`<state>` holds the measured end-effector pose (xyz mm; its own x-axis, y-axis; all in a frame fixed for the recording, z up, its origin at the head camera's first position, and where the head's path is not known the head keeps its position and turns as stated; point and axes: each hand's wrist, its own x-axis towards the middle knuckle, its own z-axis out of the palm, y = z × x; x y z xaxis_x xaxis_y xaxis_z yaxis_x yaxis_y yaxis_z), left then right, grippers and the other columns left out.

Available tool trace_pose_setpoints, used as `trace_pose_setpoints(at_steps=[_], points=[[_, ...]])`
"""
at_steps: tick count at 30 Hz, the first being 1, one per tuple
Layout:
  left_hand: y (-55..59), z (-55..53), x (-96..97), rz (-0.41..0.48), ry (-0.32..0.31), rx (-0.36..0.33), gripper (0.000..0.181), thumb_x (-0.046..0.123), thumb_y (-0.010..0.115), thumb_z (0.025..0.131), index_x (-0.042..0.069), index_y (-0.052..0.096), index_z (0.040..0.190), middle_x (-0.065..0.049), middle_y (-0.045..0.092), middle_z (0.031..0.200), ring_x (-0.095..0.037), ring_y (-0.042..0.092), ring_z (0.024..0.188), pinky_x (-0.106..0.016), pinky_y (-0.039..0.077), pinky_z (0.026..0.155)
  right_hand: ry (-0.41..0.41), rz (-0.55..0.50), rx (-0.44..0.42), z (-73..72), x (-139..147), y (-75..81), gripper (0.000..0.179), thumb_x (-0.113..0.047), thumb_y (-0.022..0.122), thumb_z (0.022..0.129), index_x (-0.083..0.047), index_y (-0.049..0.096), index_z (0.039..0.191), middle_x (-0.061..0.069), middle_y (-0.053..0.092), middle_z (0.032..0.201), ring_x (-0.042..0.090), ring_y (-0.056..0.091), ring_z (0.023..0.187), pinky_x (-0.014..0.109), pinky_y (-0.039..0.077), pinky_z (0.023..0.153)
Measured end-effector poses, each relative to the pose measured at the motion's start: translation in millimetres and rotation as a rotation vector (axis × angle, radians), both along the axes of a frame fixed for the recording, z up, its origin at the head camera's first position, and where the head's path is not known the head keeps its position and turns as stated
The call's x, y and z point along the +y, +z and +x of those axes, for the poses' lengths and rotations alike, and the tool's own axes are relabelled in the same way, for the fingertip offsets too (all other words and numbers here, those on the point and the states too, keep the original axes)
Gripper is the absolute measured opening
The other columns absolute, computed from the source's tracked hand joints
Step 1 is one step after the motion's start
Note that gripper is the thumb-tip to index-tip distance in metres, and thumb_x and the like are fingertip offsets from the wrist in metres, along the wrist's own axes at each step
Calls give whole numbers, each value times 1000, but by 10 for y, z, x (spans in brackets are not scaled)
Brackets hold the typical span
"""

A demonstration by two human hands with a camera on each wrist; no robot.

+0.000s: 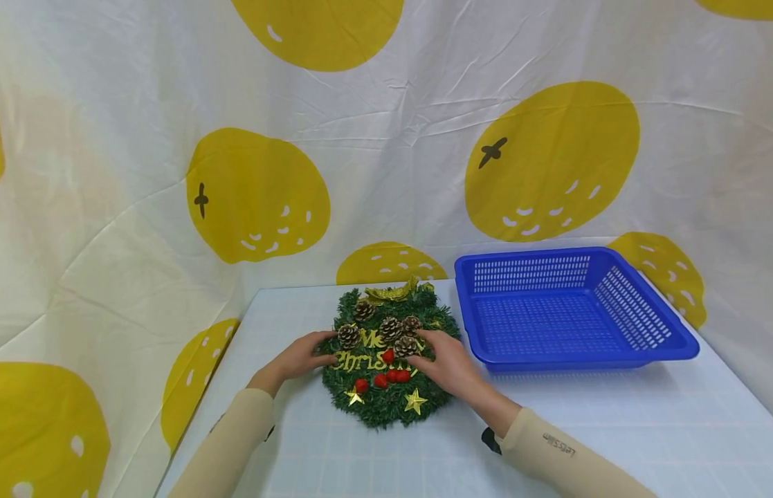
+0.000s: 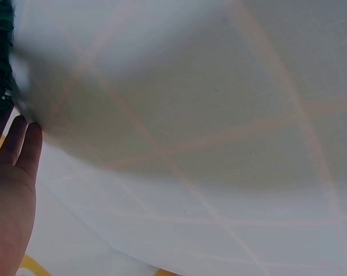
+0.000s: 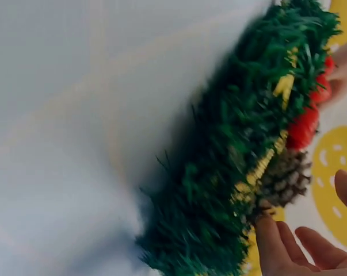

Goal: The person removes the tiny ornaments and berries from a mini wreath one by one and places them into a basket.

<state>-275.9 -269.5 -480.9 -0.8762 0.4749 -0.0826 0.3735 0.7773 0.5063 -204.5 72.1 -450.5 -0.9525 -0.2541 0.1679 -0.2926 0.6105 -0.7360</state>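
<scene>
Straightening, apparently, a round green tinsel wreath point(image 1: 380, 408), left hand point(image 1: 301, 355) and right hand point(image 1: 450, 364) (apart, unclenched) touch opposite sides; even pressure seems needed next.

Before me my green wreath point(image 1: 376, 409) lies flat, pinecones point(image 1: 391, 329) across its far half, red balls point(image 1: 380, 381) and gold stars point(image 1: 415, 402) nearer.
</scene>
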Motion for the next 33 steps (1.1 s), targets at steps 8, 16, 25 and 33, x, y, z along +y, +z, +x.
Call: trace_pose_setpoints(at_steps=[8, 16, 25, 33], points=[[6, 6, 17, -6, 2, 1, 64, 36, 66, 94, 3, 45, 145, -21, 46, 144, -41, 41, 133, -56, 36, 108, 4, -21, 20, -44, -73, -134, 48, -27, 71, 92, -8, 60, 134, 12, 60, 130, 30, 61, 108, 47, 54, 87], [19, -2, 12, -2, 7, 0, 66, 37, 66, 94, 3, 45, 145, -22, 46, 144, -41, 41, 133, -57, 35, 108, -5, -27, 21, -82, -114, -171, 47, -28, 71, 92, -11, 60, 134, 11, 59, 132, 30, 58, 116, 49, 51, 92], [31, 13, 14, -7, 0, 0, 65, 35, 66, 94, 2, 44, 145, -23, 46, 144, -42, 41, 133, -57, 35, 108, 36, -53, 68, -114, -176, -228, 42, -22, 70, 92, -8, 62, 131, 10, 61, 129, 28, 58, 118, 47, 51, 95], [-3, -2, 1, -9, 7, -2, 64, 36, 66, 94, 2, 45, 145, -22, 46, 144, -41, 41, 134, -57, 34, 109, 51, -62, 91, -129, -200, -275, 40, -20, 70, 93, -8, 63, 130, 11, 60, 132, 30, 56, 122, 48, 50, 97]])
